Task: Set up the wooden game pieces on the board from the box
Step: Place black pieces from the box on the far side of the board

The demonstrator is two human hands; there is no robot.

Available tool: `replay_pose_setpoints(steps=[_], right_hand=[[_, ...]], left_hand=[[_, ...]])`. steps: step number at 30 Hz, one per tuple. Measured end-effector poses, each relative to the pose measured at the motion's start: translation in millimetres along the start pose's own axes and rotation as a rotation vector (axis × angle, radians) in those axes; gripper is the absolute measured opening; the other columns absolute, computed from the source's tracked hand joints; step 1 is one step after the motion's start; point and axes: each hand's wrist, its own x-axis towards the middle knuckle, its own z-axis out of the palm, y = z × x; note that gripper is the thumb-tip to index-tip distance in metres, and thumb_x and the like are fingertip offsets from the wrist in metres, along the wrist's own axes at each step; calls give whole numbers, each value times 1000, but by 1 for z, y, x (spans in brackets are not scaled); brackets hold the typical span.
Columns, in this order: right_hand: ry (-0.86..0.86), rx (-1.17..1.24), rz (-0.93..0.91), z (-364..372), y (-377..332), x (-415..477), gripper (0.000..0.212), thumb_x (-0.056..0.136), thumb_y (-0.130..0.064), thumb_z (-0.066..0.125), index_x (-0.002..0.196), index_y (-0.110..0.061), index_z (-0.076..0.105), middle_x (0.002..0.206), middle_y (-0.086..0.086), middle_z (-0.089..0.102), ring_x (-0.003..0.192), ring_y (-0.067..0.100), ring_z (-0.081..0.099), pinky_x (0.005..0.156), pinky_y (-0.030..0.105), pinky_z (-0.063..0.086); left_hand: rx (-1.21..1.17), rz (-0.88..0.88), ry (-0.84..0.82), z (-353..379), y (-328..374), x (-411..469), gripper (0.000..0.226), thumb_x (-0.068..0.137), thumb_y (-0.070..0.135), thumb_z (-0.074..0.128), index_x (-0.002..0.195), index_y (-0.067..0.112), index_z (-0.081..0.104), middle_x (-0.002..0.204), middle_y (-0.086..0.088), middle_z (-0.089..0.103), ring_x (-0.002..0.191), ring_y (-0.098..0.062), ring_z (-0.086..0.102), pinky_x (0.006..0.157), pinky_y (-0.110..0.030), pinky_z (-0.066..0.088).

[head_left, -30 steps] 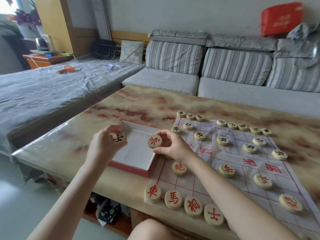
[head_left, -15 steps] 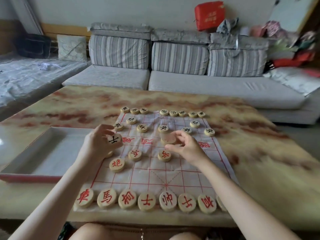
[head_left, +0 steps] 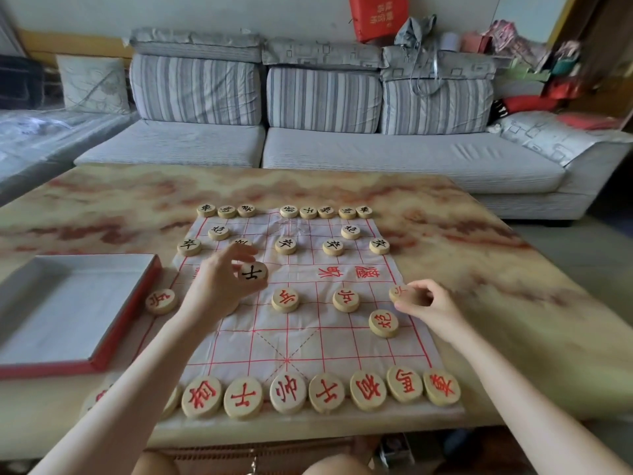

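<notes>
A white cloth board (head_left: 301, 341) with red grid lines lies on the marble-patterned table (head_left: 496, 286). Round wooden pieces with red characters line its near edge, and black-character pieces line the far edge. My left hand (head_left: 219, 286) hovers over the board's left half, holding up a black-character piece (head_left: 252, 272). My right hand (head_left: 431, 303) rests at the board's right edge, fingers closed on a red-character piece (head_left: 400, 292) that touches the cloth. The red-rimmed box (head_left: 126, 313) sits to the left, its white inside showing no pieces.
A striped grey sofa (head_left: 325, 145) stands behind the table. A red cannon piece (head_left: 383, 323) lies just beside my right hand. Two red soldier pieces (head_left: 286, 299) sit mid-board. My knees show below the table's near edge.
My view has swung from the box to the board. My right hand carried the red piece rightward to the board's right edge. My left hand still holds the black piece.
</notes>
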Motion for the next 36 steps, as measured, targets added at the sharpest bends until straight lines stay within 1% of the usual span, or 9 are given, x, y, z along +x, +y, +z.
replay_pose_setpoints(steps=[6, 9, 13, 17, 22, 24, 26, 32, 36], right_hand=[[-36, -317, -1, 1, 3, 4, 47, 67, -33, 79, 109, -19, 61, 112, 5, 52, 114, 27, 41, 98, 38, 34], [-53, -207, 23, 0, -7, 3, 57, 69, -30, 79, 119, -17, 56, 122, 6, 52, 117, 22, 43, 99, 34, 35], [-24, -53, -46, 12, -40, 7, 46, 72, -32, 76, 114, -29, 58, 127, 0, 51, 123, 17, 42, 101, 34, 37], [-196, 19, -129, 36, -75, 14, 31, 74, -37, 72, 103, -37, 61, 125, -4, 55, 123, 11, 45, 104, 30, 36], [-282, 92, -146, 63, -99, 31, 26, 81, -31, 68, 106, -31, 64, 120, -10, 59, 116, 5, 51, 106, 33, 38], [-302, 86, -158, 71, -105, 41, 27, 84, -24, 66, 111, -24, 63, 119, -7, 60, 116, 7, 52, 101, 25, 39], [-303, 58, -176, 76, -110, 50, 28, 85, -21, 65, 112, -21, 62, 117, -6, 60, 113, 7, 52, 94, 20, 38], [-285, 11, -245, 77, -119, 83, 24, 86, -28, 62, 109, -33, 61, 121, -10, 53, 95, -7, 44, 81, 9, 33], [-269, -75, -276, 74, -122, 91, 25, 88, -32, 59, 113, -36, 57, 107, -26, 41, 119, 3, 36, 94, 20, 28]], left_hand=[[5, -14, -12, 0, -7, 2, 47, 67, 15, 80, 109, 21, 60, 104, 4, 64, 89, -14, 61, 74, -23, 43], [-5, -15, -16, -1, -9, 4, 46, 68, 14, 80, 109, 19, 60, 104, 3, 63, 88, -13, 59, 75, -23, 42], [-9, -21, -20, 0, -10, 16, 47, 67, 15, 80, 109, 18, 60, 101, 6, 62, 87, -12, 59, 74, -20, 42], [13, -36, -33, -1, -18, 44, 50, 66, 19, 81, 111, 18, 60, 106, 6, 63, 89, -11, 59, 67, -15, 40], [-2, -27, 32, 1, -26, 93, 49, 67, 18, 80, 112, 19, 60, 105, 4, 65, 88, -12, 59, 72, -21, 41], [-10, -22, 21, 6, -29, 117, 49, 68, 17, 80, 112, 20, 59, 104, 6, 64, 91, -13, 59, 67, -16, 42], [-17, -11, 11, 15, -33, 142, 48, 68, 14, 79, 112, 18, 59, 105, 2, 65, 96, -16, 60, 73, -18, 45], [72, 5, -40, 47, -47, 207, 46, 71, 8, 72, 114, 14, 57, 105, -4, 68, 93, -18, 62, 77, -22, 44], [109, 8, -30, 61, -63, 240, 47, 68, 14, 74, 113, 19, 58, 105, -3, 69, 101, -22, 62, 91, -35, 49]])
